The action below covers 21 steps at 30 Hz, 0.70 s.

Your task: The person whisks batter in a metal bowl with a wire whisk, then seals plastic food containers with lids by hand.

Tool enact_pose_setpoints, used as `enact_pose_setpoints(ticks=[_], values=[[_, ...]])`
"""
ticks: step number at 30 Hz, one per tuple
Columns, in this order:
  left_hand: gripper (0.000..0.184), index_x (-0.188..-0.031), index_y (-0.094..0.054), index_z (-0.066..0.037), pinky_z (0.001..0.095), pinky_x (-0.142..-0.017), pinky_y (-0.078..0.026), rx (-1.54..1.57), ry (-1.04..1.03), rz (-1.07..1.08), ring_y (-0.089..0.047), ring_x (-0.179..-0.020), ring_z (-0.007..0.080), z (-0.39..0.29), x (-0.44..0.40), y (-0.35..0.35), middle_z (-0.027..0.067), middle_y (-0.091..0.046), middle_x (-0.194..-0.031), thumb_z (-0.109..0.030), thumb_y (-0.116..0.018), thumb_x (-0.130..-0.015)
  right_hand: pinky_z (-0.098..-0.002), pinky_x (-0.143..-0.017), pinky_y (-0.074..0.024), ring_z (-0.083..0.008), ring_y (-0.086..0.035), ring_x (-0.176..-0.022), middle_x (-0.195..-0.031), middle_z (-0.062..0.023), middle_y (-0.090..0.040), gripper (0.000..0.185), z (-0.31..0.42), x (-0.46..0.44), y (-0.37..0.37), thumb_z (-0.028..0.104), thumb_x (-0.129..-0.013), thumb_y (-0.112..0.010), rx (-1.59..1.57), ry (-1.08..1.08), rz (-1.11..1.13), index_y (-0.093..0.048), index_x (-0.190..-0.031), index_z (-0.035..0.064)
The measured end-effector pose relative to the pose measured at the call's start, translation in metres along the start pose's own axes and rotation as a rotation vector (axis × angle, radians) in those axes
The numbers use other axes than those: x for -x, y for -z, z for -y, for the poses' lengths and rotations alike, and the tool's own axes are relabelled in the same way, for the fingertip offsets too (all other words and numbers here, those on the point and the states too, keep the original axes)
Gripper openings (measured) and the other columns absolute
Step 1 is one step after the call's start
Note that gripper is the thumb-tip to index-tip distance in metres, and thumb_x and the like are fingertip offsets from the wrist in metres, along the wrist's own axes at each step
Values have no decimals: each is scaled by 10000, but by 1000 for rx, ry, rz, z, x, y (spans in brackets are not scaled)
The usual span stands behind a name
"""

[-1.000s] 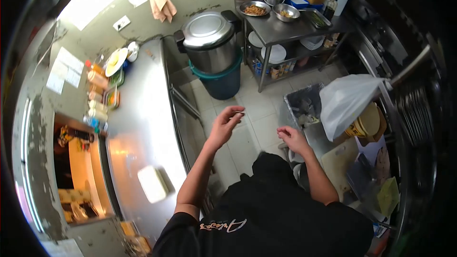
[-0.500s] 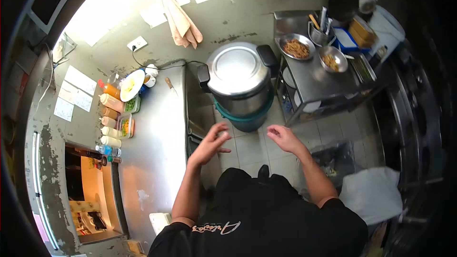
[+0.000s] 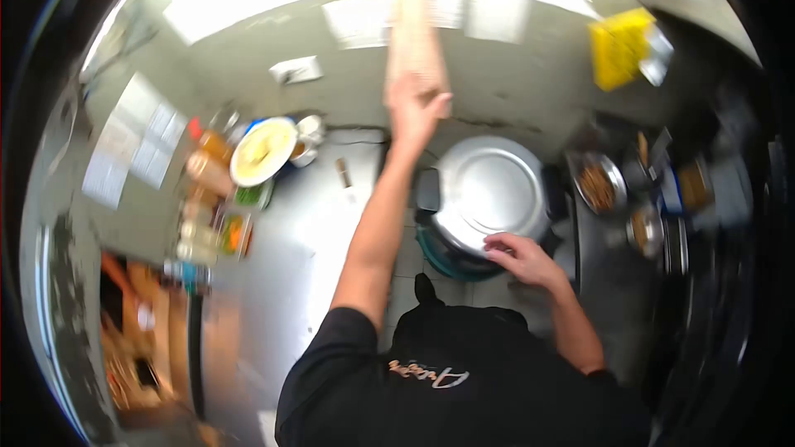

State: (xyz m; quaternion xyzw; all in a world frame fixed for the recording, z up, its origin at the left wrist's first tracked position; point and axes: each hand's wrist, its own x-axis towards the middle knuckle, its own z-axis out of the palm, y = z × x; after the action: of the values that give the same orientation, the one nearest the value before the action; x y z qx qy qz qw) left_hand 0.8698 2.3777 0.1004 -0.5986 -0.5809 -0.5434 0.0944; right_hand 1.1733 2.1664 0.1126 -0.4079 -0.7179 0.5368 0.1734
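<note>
My left hand (image 3: 414,114) is stretched forward to the wall, at the lower part of a hanging pale peach towel (image 3: 416,50). Its fingers look closed on the cloth, though motion blurs them. My right hand (image 3: 523,260) is over the near edge of a large cooker's round silver lid (image 3: 492,186). Its fingers are loosely bent and apart, holding nothing; whether they touch the lid I cannot tell. The cooker has dark side handles and stands on a teal base (image 3: 451,263).
A steel counter (image 3: 286,281) on the left carries a knife (image 3: 343,172), a plate of yellow food (image 3: 263,151), sauce bottles (image 3: 211,172) and tubs. To the right, a steel table holds a bowl of brown food (image 3: 598,184), a smaller bowl (image 3: 644,230) and a utensil pot.
My left hand has gone forward and up to the towel. My right hand has come nearer the cooker lid. The view has turned left, and I stand closer to the cooker.
</note>
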Motion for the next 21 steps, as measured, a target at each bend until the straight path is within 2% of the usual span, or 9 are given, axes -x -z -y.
enact_pose_setpoints(ticks=[1,4,5,8,10,13,14,16,21], values=[[586,-1178,-649,55,521,-946,-480,81,79,-83,-580,-1099,414,6,-13,-13,266,-604,-1201,-335,-807,-771,-294,-864,-518,-146,-649,-969,-1120,-82,-690,300,5,-16,10,171,-988,-629,-4,-3,-54,-631,-1238,6],[166,-681,-686,-33,484,-850,-515,34,67,-205,-632,-828,364,13,-34,-19,199,-638,-1062,-183,-686,-752,-295,-881,-509,-149,-642,-989,-1174,-89,-665,291,39,-61,39,143,-1009,-595,-1,126,-144,-617,-1265,6],[161,-683,-683,-44,472,-875,-505,57,140,-204,-627,-931,366,-15,-38,9,201,-635,-1080,-191,-693,-749,-298,-883,-509,-150,-639,-1010,-1188,-87,-657,312,38,-76,53,195,-1033,-566,-21,216,-171,-605,-1277,4],[247,-783,-730,-36,450,-1026,-418,392,-149,-24,-554,-1157,361,-44,-28,58,171,-599,-1204,-282,-717,-809,-313,-891,-511,-157,-619,-1067,-1233,-99,-634,413,44,-138,97,313,-1074,-495,-167,421,-239,-560,-1333,-3],[266,-908,-715,-14,460,-1064,-385,941,-119,173,-515,-1230,353,-59,-31,65,167,-584,-1245,-275,-669,-889,-325,-951,-493,-180,-596,-1123,-1270,-116,-612,435,53,-203,122,317,-1092,-431,-275,468,-362,-532,-1352,-17],[372,-1263,-569,1,438,-1137,-312,772,-134,215,-457,-1313,336,-79,-54,63,181,-527,-1357,-226,-591,-970,-344,-1035,-464,-219,-557,-1227,-1389,-155,-536,536,80,-295,123,375,-1073,-441,-487,635,-275,-456,-1446,-11],[584,-1401,-486,-14,439,-1168,-266,801,33,251,-397,-1383,351,-96,-55,65,188,-502,-1421,-427,-547,-993,-346,-1057,-453,-227,-541,-1259,-1426,-166,-509,573,60,-336,132,389,-1064,-452,-624,715,-160,-424,-1479,-5],[681,-1532,-262,4,503,-1210,-153,395,71,-4,-257,-1486,361,-100,-56,11,205,-367,-1538,-473,-373,-1060,-344,-1007,-464,-220,-555,-1194,-1360,-153,-533,524,54,-370,129,366,-1058,-472,-635,653,-85,-455,-1432,-1],[703,-1539,-225,39,540,-1220,-75,471,208,-53,-166,-1518,388,-73,-55,0,234,-267,-1596,-484,-291,-1074,-338,-884,-492,-201,-590,-1032,-1194,-119,-594,405,84,-386,115,308,-1041,-521,-462,530,-80,-533,-1313,8]])
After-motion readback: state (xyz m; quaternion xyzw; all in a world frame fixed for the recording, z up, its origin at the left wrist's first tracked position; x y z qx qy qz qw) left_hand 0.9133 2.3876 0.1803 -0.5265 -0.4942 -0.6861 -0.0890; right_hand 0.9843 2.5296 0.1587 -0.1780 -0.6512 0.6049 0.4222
